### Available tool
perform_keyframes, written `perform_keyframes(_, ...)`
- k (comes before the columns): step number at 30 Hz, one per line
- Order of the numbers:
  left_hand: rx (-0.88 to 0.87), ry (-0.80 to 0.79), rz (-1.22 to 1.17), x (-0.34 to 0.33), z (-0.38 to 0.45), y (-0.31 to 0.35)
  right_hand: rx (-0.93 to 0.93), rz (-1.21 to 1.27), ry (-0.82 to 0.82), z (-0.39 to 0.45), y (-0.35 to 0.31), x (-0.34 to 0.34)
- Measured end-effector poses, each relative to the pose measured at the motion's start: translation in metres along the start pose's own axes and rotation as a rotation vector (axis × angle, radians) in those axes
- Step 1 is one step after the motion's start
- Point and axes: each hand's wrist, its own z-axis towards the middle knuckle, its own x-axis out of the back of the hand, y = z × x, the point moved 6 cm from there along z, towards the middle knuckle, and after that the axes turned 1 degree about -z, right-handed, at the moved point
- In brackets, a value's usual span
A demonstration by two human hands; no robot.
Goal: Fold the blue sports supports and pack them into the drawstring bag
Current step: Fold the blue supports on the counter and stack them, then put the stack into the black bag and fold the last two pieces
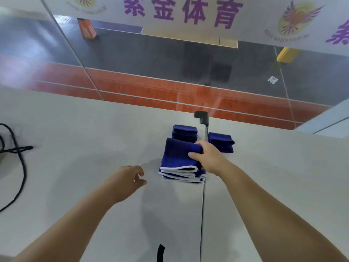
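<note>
Blue sports supports are being shown in three groups near the far edge of a pale table (pixel 75 140), which is being seen as the largest surface, with a seam (pixel 203 205) running along it from the near edge toward the supports. Beyond the table, a red and grey floor (pixel 151 87) is being seen through glass, and a white banner (pixel 188 10) with purple characters is being shown above it. On the table's left side, a black cord (pixel 18 157) is being seen lying in a loop. The biggest group, a folded stack with white trim (pixel 179 163), is being gripped at its right side by the right hand (pixel 207 157), whose fingers are being curled over the top layer with the thumb against the side. Behind it, a smaller folded pile (pixel 184 132) and a single folded support (pixel 221 141) are being seen lying apart, to either side of a black clamp (pixel 203 117). The left hand (pixel 128 178) is being held just left of the stack, relaxed, loosely spread and holding nothing. A short black strap (pixel 160 252) is being seen at the near edge.
</note>
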Motion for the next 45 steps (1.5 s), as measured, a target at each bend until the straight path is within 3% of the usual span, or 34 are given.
perform_keyframes(7,0.05,0.03,-0.028,-0.003,-0.005,0.002,-0.022,-0.304,-0.008,0.009,0.012,-0.002)
perform_keyframes(13,0.061,0.044,-0.05,-0.003,-0.011,0.004,0.014,-0.782,0.029,0.007,0.006,-0.014)
perform_keyframes(23,0.099,0.055,-0.01,-0.008,-0.032,-0.014,-0.097,-0.712,-0.145,-0.008,0.015,-0.031)
perform_keyframes(30,0.109,0.057,0.04,0.002,-0.057,-0.048,-0.011,-0.541,-0.021,-0.027,-0.018,-0.043)
perform_keyframes(37,0.13,0.095,0.036,0.026,-0.094,-0.102,0.198,-0.641,0.07,-0.061,-0.087,-0.086)
perform_keyframes(45,0.146,0.133,0.067,0.058,-0.173,-0.209,0.307,-0.744,0.099,-0.108,-0.165,-0.187)
